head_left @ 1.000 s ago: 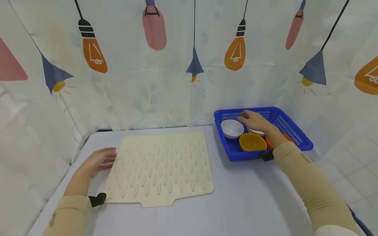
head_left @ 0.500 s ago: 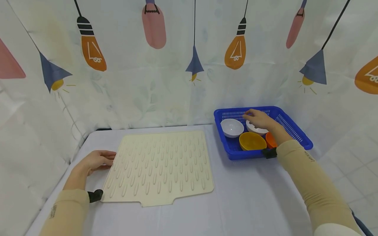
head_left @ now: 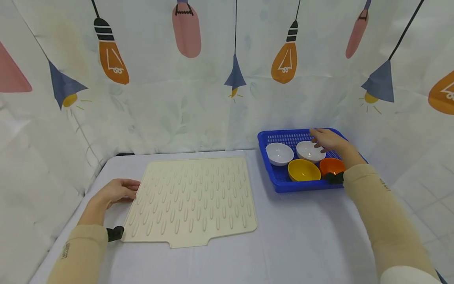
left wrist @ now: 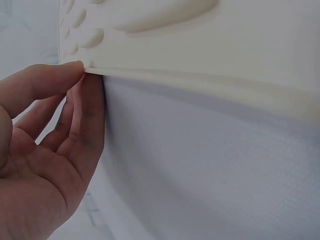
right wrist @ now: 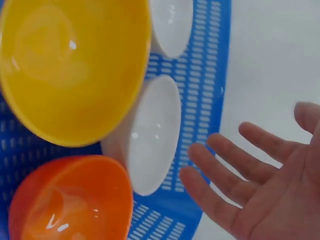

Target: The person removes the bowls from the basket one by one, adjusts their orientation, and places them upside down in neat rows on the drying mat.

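Observation:
A cream dish-drying mat (head_left: 193, 201) with raised oblong ridges lies on the table. My left hand (head_left: 114, 192) is at its left side; in the left wrist view the thumb and fingers pinch the mat's edge (left wrist: 150, 77). Over the right part of a blue plastic basket (head_left: 278, 187), my right hand (head_left: 328, 141) hovers with fingers spread and holds nothing. Inside the basket are a left white bowl (head_left: 279, 154), a second white bowl (head_left: 309, 151), a yellow bowl (head_left: 304, 170) and an orange bowl (head_left: 331, 165). The right wrist view shows that hand (right wrist: 260, 187) apart from the bowls.
A white cloth covers the table (head_left: 227, 260). Behind it hangs a pale curtain (head_left: 156, 98) printed with lamps and bulbs, close to the table's back edge and the basket.
My right hand has moved right, uncovering the second white bowl and the orange bowl. My left hand has closed onto the mat's left edge, which has shifted slightly.

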Motion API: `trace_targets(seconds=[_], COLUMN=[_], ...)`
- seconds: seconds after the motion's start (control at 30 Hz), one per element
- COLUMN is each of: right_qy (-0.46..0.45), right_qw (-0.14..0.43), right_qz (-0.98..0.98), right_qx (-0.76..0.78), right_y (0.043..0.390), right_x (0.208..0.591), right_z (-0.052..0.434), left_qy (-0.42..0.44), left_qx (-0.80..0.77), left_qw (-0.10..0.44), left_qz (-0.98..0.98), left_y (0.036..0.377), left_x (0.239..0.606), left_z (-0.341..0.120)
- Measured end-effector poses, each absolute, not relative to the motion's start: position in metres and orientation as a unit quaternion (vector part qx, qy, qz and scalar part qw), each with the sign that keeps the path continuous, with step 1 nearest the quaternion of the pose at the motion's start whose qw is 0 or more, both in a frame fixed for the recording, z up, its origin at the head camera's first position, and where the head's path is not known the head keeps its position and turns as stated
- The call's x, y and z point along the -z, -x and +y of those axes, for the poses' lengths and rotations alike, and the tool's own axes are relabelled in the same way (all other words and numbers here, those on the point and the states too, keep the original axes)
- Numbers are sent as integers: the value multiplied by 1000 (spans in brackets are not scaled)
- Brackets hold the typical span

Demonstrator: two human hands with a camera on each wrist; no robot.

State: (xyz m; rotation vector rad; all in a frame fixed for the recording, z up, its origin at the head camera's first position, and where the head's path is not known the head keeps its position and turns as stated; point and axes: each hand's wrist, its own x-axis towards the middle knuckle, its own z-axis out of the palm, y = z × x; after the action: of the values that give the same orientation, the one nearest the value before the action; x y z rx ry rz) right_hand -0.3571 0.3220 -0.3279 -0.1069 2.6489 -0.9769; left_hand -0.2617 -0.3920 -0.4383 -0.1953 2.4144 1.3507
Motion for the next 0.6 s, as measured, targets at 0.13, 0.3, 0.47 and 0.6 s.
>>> trace_targets(seconds=[0.13, 0.3, 0.47, 0.6], right_qy=[25, 4, -1, -17], right_qw=[186, 214, 246, 256], right_qz=[908, 887, 872, 865], right_qx=[374, 409, 423, 431], right_y=[363, 367, 369, 374], right_x=[325, 322, 323, 330], right_z=[340, 356, 366, 373], left_qy=[78, 83, 92, 90], left_qx=[-481, -486, -480, -475], left_qw=[183, 184, 184, 179], left_qz=[854, 850, 853, 857], left_y=[262, 261, 260, 260], left_x=[439, 440, 440, 438], left_z=[-393, -394, -394, -392])
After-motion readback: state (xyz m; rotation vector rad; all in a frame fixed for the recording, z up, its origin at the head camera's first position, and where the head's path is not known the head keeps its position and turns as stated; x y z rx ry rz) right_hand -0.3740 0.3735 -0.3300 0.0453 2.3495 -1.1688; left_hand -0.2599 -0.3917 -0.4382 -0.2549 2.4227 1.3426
